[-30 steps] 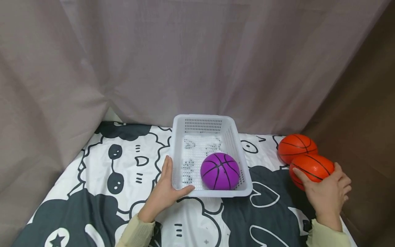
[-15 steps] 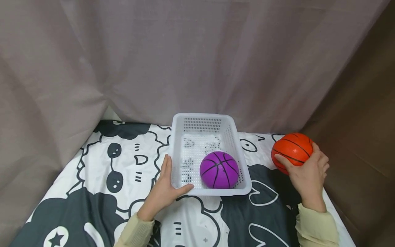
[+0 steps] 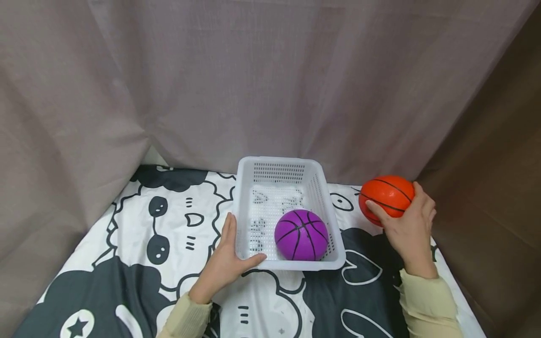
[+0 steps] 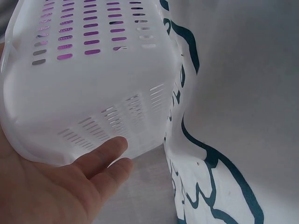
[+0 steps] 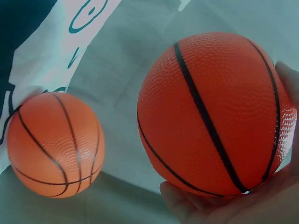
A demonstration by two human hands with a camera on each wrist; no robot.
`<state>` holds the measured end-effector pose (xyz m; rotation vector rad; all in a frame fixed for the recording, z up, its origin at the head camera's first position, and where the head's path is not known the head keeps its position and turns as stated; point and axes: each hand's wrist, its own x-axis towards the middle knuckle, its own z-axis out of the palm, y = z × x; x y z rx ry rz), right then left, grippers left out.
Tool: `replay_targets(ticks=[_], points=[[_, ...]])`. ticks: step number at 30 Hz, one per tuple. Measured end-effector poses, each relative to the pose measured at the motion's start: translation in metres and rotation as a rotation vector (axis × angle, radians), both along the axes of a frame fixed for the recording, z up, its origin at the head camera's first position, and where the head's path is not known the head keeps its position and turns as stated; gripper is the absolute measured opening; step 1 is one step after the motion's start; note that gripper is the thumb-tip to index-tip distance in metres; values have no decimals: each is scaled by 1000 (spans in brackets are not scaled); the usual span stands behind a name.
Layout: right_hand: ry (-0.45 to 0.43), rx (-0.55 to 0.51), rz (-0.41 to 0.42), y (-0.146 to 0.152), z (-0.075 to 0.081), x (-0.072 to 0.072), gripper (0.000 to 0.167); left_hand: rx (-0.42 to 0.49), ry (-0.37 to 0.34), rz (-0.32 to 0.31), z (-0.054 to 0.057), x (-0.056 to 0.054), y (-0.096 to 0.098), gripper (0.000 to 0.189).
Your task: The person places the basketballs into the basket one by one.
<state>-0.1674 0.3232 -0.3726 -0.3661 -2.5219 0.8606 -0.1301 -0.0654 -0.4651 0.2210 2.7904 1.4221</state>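
My left hand [image 3: 221, 263] rests against the near left corner of a white perforated plastic basket [image 3: 329, 264]. In the left wrist view, straight fingers [image 4: 105, 154] touch the basket's outer wall [image 4: 79, 98]. Inside the basket, toward its near right corner, lies a purple toy basketball [image 3: 301, 234] with black lines. Off to the right, my right hand [image 3: 407, 225] grips an orange toy basketball [image 3: 386, 195], thumb on the near side. The right wrist view shows a second orange basketball [image 5: 56, 144] apart from the held one [image 5: 210, 112]; in the head view it is hidden.
A black-and-white cartoon-print cloth [image 3: 253, 300] covers the surface. Grey-brown curtains [image 3: 270, 84] hang close behind the basket, and a darker brown curtain [image 3: 498, 225] stands on the right. Patterned cloth lies between the basket and the held ball.
My right hand has carried the orange basketball left and farther back, so it now covers the other orange ball in the head view. The left hand, basket and purple ball have barely moved.
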Motion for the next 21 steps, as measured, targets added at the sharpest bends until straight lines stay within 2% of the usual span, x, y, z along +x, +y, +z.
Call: replay_targets(ticks=[8, 16, 21], points=[[-14, 6, 44, -10, 7, -10, 109, 11, 15, 2, -1, -1, 1, 130], [-62, -64, 71, -19, 9, -18, 111, 28, -9, -3, 1, 0, 1, 131], [-65, -49, 85, -26, 9, -22, 111, 30, 2, -5, 1, 0, 1, 132]])
